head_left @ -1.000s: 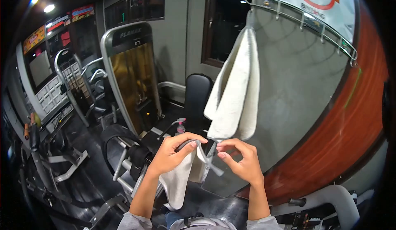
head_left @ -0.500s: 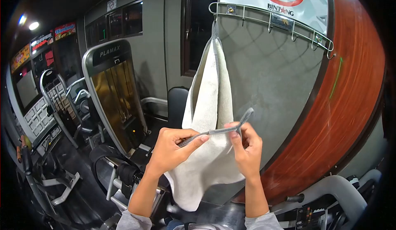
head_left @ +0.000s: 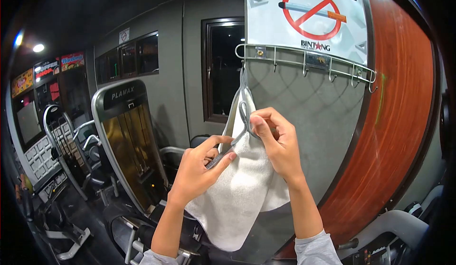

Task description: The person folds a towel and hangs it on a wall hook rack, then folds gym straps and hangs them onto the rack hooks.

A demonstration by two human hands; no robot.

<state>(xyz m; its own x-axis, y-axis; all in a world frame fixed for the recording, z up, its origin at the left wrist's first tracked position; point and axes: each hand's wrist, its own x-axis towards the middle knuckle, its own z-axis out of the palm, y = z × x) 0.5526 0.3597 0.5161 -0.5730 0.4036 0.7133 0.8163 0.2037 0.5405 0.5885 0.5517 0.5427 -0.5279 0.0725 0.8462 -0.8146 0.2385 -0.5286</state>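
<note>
Gym room, grey wall (head_left: 304,96); hook rack (head_left: 304,63) is mounted on it just under a no-smoking sign (head_left: 311,20). Weight machine (head_left: 130,141) marked PLAMAX is seen at frame left. Rear towel (head_left: 236,114) is hung at the rack's left end. Front towel (head_left: 237,193), white with grey edging, is held up before it, partly covering it. Edging is pinched by left hand (head_left: 194,174), thumb and fingers nearly together. Grey loop (head_left: 243,110) is pointed up, edging beside it apparently pinched by right hand (head_left: 280,146); fingertips partly hidden.
</note>
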